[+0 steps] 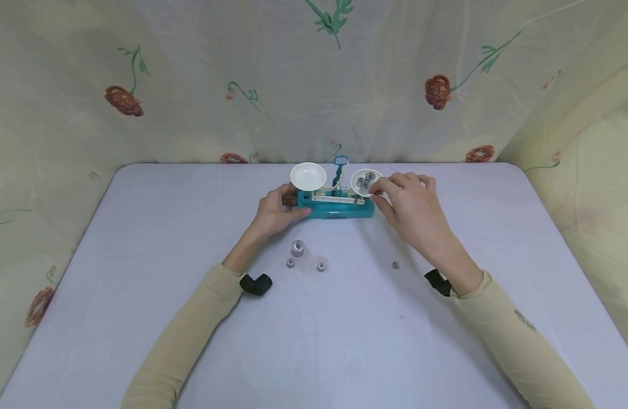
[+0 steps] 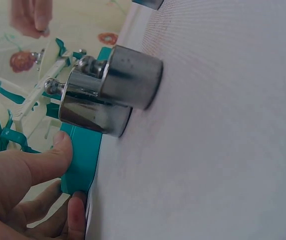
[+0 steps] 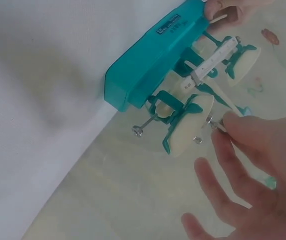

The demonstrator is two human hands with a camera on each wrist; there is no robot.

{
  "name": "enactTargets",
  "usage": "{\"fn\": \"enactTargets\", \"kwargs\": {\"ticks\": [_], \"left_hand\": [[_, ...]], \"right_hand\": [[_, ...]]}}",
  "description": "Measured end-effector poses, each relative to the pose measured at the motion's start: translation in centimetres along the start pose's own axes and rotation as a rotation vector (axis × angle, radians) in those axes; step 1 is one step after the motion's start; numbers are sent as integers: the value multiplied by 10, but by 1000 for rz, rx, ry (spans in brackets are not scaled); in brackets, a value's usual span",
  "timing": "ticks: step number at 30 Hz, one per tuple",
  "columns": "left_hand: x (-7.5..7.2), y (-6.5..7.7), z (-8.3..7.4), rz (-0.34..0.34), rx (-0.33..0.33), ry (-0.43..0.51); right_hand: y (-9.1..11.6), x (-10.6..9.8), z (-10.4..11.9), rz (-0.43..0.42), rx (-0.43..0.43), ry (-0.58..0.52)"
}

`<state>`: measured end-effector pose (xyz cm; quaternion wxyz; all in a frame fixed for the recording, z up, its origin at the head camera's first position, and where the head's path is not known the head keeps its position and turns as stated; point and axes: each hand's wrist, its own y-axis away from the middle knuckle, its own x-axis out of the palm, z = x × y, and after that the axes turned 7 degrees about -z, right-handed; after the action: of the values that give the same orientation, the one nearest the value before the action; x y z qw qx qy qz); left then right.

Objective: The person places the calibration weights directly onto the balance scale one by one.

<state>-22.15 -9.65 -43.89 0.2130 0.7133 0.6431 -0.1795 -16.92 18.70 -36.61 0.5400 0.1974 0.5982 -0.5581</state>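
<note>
Because the table (image 1: pixel 344 341) bears the balance (image 1: pixel 335 211) near its far edge, let your left hand (image 1: pixel 277 211), gripping its left end, hold it steady; your right hand (image 1: pixel 415 213), pinching a small weight (image 3: pixel 214 124), should lower it gently onto the right pan (image 1: pixel 355 177). Finish: teal body, white pans (image 1: pixel 308 176), silvery weights (image 1: pixel 365 184) in the right one.

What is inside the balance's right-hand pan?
Small metal weights lie clustered in the right-hand pan. The right hand covers part of its near right side; whatever lies beneath there cannot be seen.
</note>
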Motion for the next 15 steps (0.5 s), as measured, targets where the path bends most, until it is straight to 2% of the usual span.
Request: {"fn": "enactTargets", "kwargs": {"ticks": [5,15], "left_hand": [[0,0,-1,-1,-2,6],[0,0,-1,1,-18,14]], "right_hand": [[-3,2,-3,-40,15,-1],[-11,8,-10,-26,25,2]]}}
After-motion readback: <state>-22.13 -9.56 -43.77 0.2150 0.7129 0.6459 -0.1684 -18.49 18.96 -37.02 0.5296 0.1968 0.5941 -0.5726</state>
